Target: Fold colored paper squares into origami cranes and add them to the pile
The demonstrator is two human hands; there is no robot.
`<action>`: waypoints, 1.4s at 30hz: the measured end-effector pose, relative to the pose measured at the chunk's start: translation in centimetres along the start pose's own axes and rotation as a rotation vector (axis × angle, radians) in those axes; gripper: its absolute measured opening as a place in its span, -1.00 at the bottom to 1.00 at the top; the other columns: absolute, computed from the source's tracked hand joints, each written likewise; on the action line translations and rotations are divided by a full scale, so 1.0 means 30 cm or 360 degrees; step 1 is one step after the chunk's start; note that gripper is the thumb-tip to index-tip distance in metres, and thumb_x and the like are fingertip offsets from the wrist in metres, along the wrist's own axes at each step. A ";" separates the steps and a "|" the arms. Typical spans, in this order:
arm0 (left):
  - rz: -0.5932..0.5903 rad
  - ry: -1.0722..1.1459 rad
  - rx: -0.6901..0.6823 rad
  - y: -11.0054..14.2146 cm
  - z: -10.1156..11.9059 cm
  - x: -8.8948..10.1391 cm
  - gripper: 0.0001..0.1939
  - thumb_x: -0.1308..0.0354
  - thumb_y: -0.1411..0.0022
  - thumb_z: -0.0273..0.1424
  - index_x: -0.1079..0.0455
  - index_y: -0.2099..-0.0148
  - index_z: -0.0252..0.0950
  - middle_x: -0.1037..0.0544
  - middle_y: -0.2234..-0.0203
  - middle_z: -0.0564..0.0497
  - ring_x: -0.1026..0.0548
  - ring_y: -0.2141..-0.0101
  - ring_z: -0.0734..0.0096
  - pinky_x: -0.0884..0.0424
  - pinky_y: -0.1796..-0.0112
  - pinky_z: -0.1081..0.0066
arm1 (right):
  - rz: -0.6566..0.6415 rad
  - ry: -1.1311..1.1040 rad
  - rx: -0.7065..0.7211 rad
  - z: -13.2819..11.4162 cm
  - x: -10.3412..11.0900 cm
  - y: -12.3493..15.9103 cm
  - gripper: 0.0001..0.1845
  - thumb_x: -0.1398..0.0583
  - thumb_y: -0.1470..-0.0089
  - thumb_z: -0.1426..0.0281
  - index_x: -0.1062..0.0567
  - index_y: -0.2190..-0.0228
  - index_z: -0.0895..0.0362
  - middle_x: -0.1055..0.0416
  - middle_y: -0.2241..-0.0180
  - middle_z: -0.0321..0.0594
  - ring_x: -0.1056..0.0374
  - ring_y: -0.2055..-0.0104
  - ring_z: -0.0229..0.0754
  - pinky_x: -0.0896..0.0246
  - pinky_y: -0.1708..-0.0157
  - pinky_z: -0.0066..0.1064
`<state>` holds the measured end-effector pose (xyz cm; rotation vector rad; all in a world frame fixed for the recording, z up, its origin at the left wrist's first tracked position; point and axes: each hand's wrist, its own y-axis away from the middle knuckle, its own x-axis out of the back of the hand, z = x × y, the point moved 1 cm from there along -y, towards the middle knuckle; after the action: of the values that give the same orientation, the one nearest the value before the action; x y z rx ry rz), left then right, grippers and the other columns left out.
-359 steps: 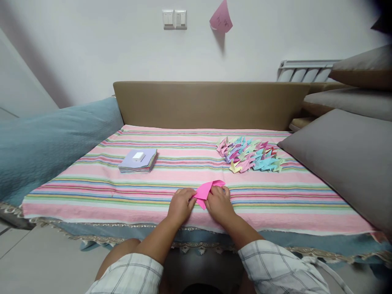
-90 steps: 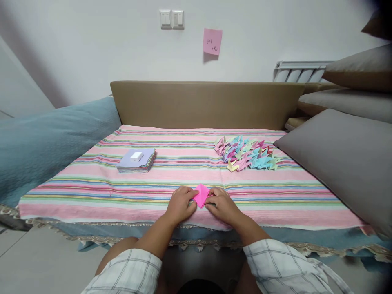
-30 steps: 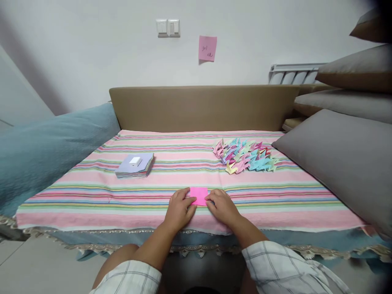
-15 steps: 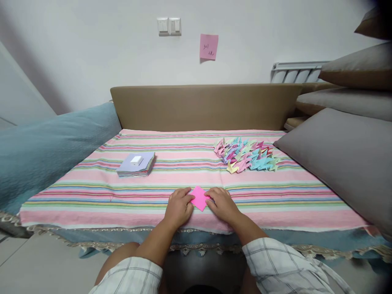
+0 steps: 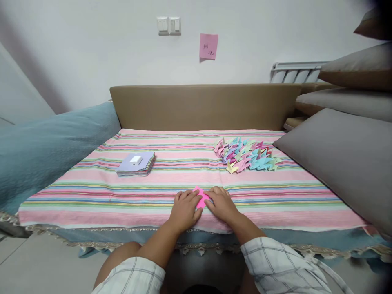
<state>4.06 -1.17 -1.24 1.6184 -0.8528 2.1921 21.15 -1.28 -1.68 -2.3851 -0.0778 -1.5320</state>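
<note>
A small folded square of bright pink origami paper [image 5: 201,203] lies turned on its corner on the striped cloth, near the front edge of the seat. My left hand [image 5: 185,208] is closed over its left side, fingertips pressing on the paper and thumb at the near corner. On the opposite side my right hand [image 5: 223,204] pinches the right corner between thumb and fingers. Part of the paper is hidden under the left fingers. Beyond my right hand sits a cluster of folded paper cranes [image 5: 245,155] in several colours.
A stack of coloured paper sheets [image 5: 131,166] with a small white block [image 5: 136,160] on top lies at left. Grey cushions [image 5: 337,151] are piled at right, a blue armrest [image 5: 61,143] stands at left. Behind is a brown backrest [image 5: 199,107]; a pink note [image 5: 208,46] hangs on the wall.
Twelve seconds ago the pink paper was larger and loosely folded; now it is a small flat square. In the last half second my left hand slid right, over the paper. My right hand stayed.
</note>
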 end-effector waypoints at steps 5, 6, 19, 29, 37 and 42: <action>-0.0104 -0.0014 0.0029 -0.028 0.005 0.012 -0.59 -0.11 -0.03 -0.30 -0.29 0.02 -0.13 -0.27 -0.15 0.02 -0.24 -0.01 0.10 -0.11 0.06 0.05 | -0.0029 0.0048 -0.0042 -0.004 -0.004 -0.002 -0.62 -0.12 -0.08 0.30 -0.41 0.03 0.01 -0.32 0.18 -0.15 -0.16 0.11 -0.10 0.00 0.09 -0.27; -0.0121 -0.0008 0.0047 -0.033 0.004 0.010 -0.59 -0.11 -0.02 -0.29 -0.29 0.02 -0.13 -0.27 -0.15 0.02 -0.24 0.00 0.09 -0.11 0.06 0.05 | -0.0037 0.0054 -0.0052 -0.004 -0.006 -0.004 -0.61 -0.12 -0.08 0.30 -0.40 0.03 0.00 -0.32 0.18 -0.15 -0.16 0.11 -0.10 0.00 0.09 -0.27; -0.0098 0.0075 0.0201 -0.045 -0.012 -0.023 -0.34 -0.11 0.04 -0.29 -0.09 -0.15 -0.20 -0.34 -0.04 -0.06 -0.25 0.00 0.11 -0.08 0.02 0.10 | -0.0111 0.0127 -0.0113 -0.015 -0.008 -0.049 -0.58 -0.03 -0.09 0.38 -0.38 0.01 -0.16 -0.34 0.23 -0.17 -0.18 0.15 -0.07 0.02 0.16 -0.23; -0.0136 0.0098 0.0239 -0.047 -0.014 -0.015 -0.31 -0.12 0.03 -0.27 -0.08 -0.18 -0.20 -0.36 -0.01 -0.12 -0.23 -0.02 0.07 -0.07 0.01 0.10 | -0.0042 -0.0008 0.0032 0.052 0.044 0.011 -0.62 -0.05 0.03 0.60 -0.54 0.25 0.09 -0.43 0.22 -0.19 -0.22 0.14 -0.14 -0.11 0.11 -0.36; -0.0130 0.0131 0.0240 -0.046 -0.017 -0.019 -0.31 -0.12 0.03 -0.26 -0.08 -0.18 -0.20 -0.37 -0.01 -0.12 -0.24 -0.03 0.08 -0.06 0.00 0.09 | 0.0101 -0.0049 0.0259 0.024 0.019 0.026 -0.60 -0.05 0.09 0.64 -0.53 0.25 0.09 -0.38 0.19 -0.17 -0.16 0.09 -0.12 -0.11 0.06 -0.33; -0.0157 0.0151 0.0240 -0.046 -0.022 -0.019 -0.29 -0.12 0.06 -0.26 -0.07 -0.18 -0.21 -0.37 -0.02 -0.11 -0.24 -0.03 0.10 -0.06 -0.01 0.10 | -0.0021 -0.0071 0.0371 0.014 0.003 0.038 -0.57 -0.06 0.07 0.61 -0.54 0.23 0.01 -0.37 0.18 -0.19 -0.17 0.09 -0.12 -0.08 0.07 -0.27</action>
<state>4.49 0.37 -1.50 1.5713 -0.5814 2.2907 21.80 -2.25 -2.02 -2.2380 -0.2677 -1.3916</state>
